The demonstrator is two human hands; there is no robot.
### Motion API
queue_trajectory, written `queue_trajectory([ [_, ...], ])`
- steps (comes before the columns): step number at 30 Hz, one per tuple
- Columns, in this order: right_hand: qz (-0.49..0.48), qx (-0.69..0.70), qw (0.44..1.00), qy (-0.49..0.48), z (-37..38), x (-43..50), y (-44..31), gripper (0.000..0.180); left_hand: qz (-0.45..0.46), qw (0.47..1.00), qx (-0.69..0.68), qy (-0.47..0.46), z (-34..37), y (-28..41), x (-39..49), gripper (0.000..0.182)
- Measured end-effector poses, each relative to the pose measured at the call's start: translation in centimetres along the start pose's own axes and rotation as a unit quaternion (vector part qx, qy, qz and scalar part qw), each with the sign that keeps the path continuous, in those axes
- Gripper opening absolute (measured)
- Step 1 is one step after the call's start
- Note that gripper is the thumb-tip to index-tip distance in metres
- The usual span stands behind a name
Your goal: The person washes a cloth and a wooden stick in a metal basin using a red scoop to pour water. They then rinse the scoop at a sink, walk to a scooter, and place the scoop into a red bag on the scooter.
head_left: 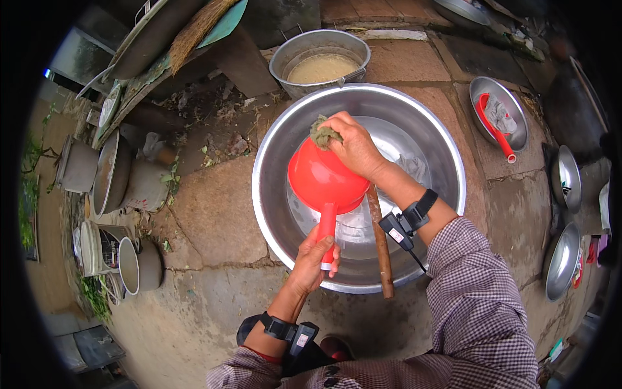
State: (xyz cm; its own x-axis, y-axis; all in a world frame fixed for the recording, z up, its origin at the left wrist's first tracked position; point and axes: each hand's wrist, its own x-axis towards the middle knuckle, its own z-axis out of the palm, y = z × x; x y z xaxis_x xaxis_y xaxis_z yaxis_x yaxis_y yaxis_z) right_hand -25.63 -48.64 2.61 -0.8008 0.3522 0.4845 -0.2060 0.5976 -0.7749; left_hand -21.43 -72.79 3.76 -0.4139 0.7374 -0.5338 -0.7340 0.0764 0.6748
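My left hand (311, 260) grips the handle of a red plastic ladle (328, 180), whose rounded underside faces up over a large metal basin (272, 228). Pressed against the far side of the ladle's bowl is a greenish scrubbing pad (324, 133), held in my right hand (354, 146). Shallow water and a thin, pale crumpled thing (412, 167) lie in the basin. A wooden stick (381, 243) leans over the basin's near rim, with its upper end partly behind the ladle and my right arm.
Beyond the basin stands a metal bucket (279, 65) of cloudy liquid. At right, a metal bowl (522, 121) holds another red ladle (495, 129) and a cloth-like thing; more metal bowls (563, 262) lie farther right. Pots and a pail (148, 267) stand at left.
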Motion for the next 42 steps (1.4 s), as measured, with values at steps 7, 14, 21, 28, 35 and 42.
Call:
queue_trajectory([
  [7,0.124,-0.026,0.991,-0.039,-0.3,-3.1,-1.2,0.022,0.047,0.997,-0.001,0.056,-1.7,1.0,0.4,0.035],
  [14,0.092,-0.024,0.995,0.001,0.3,-0.7,0.9,0.024,0.018,0.999,0.020,0.028,-0.7,0.1,0.0,0.037],
  [21,0.335,-0.124,0.929,-0.097,0.6,-6.2,7.3,0.023,-0.004,0.992,0.046,0.119,-3.3,0.4,0.9,0.024],
  [28,0.108,-0.336,0.865,-0.357,7.2,-11.2,5.5,0.022,-0.080,0.953,0.162,0.244,-4.7,-0.7,2.8,0.027],
  [35,0.053,-0.398,0.719,-0.567,8.4,-17.2,6.2,0.030,-0.102,0.944,0.204,0.240,-5.6,-1.9,3.1,0.026],
  [42,0.269,-0.084,0.761,-0.585,5.4,-13.6,6.7,0.024,-0.092,0.977,0.014,0.194,-6.1,-1.1,2.8,0.019],
])
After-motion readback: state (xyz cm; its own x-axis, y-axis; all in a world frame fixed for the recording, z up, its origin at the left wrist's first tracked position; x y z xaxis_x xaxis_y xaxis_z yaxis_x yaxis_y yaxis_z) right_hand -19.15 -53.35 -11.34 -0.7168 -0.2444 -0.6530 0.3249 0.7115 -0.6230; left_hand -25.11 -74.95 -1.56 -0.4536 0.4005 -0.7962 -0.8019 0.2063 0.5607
